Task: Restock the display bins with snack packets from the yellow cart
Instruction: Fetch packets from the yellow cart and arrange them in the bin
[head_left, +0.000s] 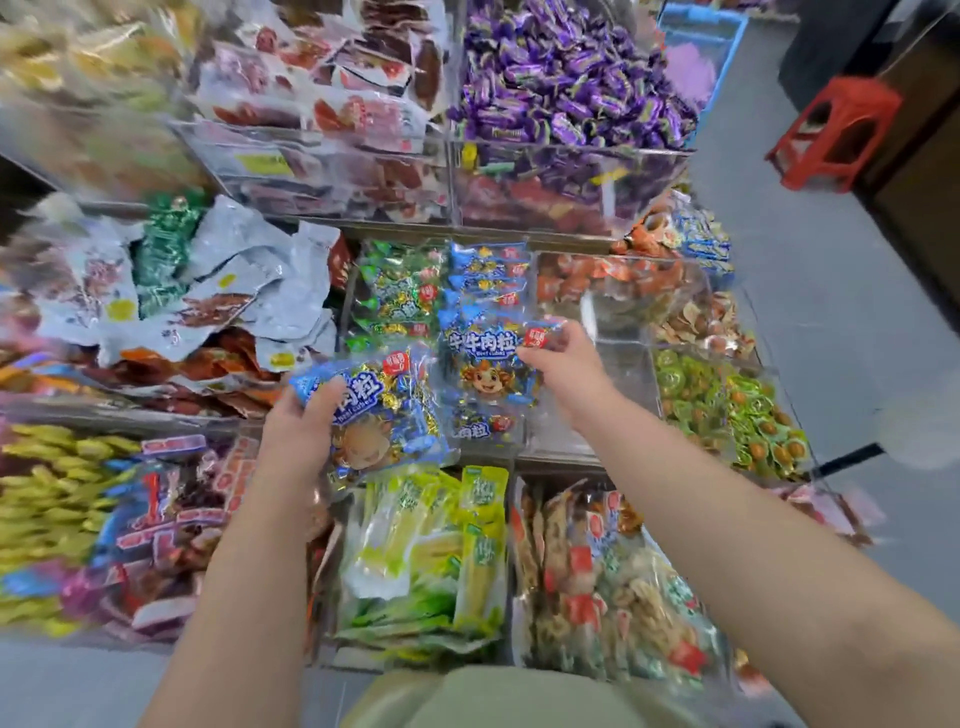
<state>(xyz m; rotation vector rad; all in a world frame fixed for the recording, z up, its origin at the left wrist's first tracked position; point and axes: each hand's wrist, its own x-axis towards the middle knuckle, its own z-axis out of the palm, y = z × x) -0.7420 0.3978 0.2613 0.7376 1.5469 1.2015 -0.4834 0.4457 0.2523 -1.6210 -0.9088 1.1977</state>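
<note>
Clear acrylic bins in stepped tiers, most packed full. The left hand grips a blue beef-cube packet, fingers curled round its left edge, low in front of the middle bin and covering part of its front. The right hand pinches a second beef-cube packet by its top right corner, upright over that bin, with more of the same stacked behind. Green-wrapped packets are just left and orange-wrapped snacks right. Purple candies sit a tier up, yellow-green packs a tier down, and silver pouches far left. Grey floor on the right, with a red plastic stool and blue crate. Edges are motion-blurred.
</note>
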